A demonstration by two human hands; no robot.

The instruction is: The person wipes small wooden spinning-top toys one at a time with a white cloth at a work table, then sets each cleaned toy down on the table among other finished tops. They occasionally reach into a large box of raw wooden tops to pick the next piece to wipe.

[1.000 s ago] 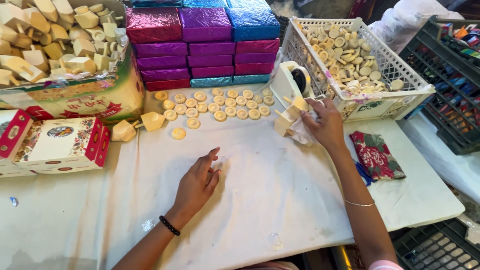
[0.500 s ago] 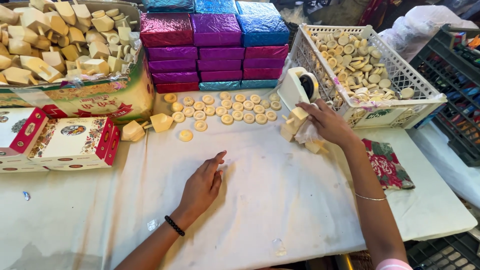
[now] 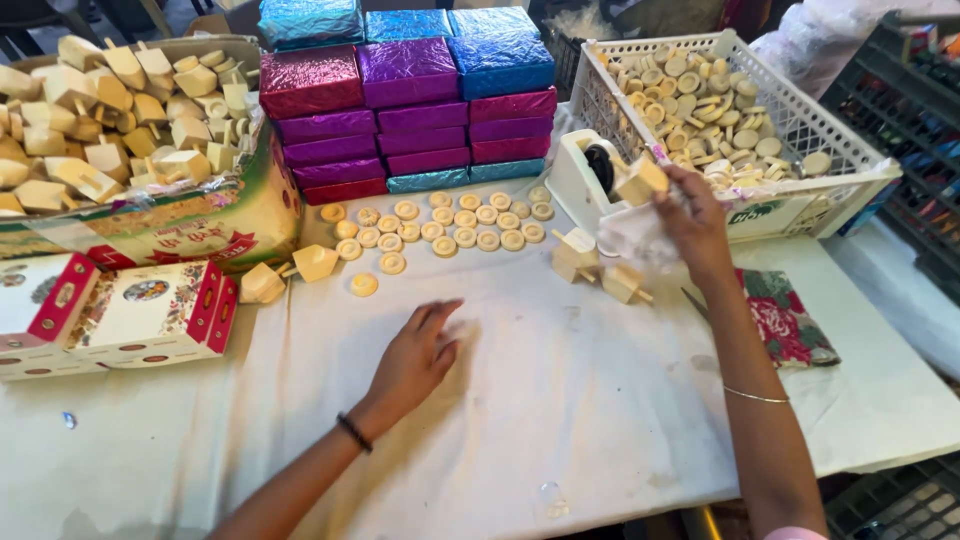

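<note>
Wooden block [image 3: 641,181] pinched up beside the tape dispenser [image 3: 590,175].
Right hand [image 3: 692,215] grip closed on it with clear wrap; left hand [image 3: 415,358] flat, fingers spread, on the table [image 3: 560,400].

Cream discs [image 3: 440,222], tan wooden tops [image 3: 112,110], foil boxes [image 3: 405,100] in magenta, purple, blue, white crate [image 3: 800,190], red floral cloth [image 3: 785,318]

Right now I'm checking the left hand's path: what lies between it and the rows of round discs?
In the head view, only bare white cloth separates the left hand from the rows of round discs; one stray disc sits just left of that line.
</note>
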